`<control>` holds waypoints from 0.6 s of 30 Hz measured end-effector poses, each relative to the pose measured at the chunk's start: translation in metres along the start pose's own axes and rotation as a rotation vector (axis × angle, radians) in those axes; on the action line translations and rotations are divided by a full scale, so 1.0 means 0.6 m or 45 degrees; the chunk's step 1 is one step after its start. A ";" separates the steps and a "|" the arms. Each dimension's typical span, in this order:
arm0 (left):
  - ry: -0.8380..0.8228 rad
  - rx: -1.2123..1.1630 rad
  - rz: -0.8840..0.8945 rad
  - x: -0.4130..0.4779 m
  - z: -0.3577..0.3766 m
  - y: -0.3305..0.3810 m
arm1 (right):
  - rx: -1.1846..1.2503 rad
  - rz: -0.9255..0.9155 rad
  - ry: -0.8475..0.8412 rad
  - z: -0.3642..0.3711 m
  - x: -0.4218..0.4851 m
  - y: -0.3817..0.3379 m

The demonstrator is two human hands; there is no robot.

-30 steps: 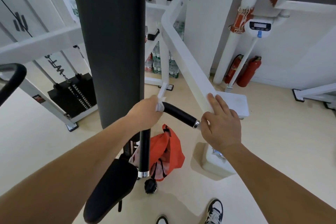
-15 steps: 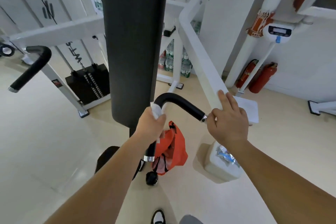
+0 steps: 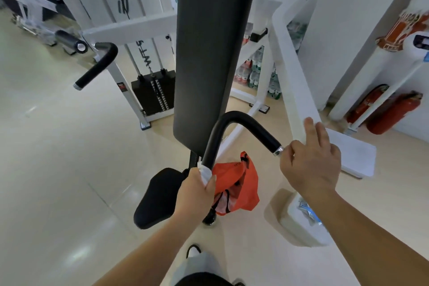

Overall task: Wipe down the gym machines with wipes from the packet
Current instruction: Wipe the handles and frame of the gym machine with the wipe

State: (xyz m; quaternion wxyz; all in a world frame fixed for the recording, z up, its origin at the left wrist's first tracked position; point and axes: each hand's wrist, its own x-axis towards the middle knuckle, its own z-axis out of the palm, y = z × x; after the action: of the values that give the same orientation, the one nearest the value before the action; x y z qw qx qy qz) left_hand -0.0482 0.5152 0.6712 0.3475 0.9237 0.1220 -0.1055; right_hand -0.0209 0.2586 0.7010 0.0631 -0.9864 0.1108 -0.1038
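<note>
Where the black handle runs down toward the seat, the white wipe is wrapped round it, gripped in the L hand w/ fingers & thumb curled tight. From the wipe: handle arcs up to 1 o'clock, its chrome end at 3, by the R hand. That hand has 2 fingers straight on the white frame beam, index curled at the cap; can't tell if it pinches. Back pad at 12, seat at 8, orange bag touching-close at 4. Farther out at 4, white tub w/ a blue packet on top
</note>
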 end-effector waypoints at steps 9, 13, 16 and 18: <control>0.070 0.156 0.258 0.129 -0.023 0.136 | -0.035 0.017 0.010 0.001 0.001 -0.003; 0.015 0.764 0.636 0.180 -0.044 0.210 | -0.012 0.023 0.058 0.006 0.001 -0.003; -0.194 1.189 0.936 0.195 -0.055 0.258 | 0.026 0.020 0.088 0.006 0.000 -0.003; -0.288 1.383 1.151 0.196 -0.048 0.282 | 0.081 0.051 0.113 0.005 0.002 -0.006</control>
State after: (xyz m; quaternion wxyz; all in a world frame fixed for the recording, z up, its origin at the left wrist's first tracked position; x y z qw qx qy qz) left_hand 0.1170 0.4290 0.7638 -0.1413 0.9097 -0.3795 -0.0922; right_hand -0.0184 0.2619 0.6987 0.0914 -0.9759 0.1299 -0.1496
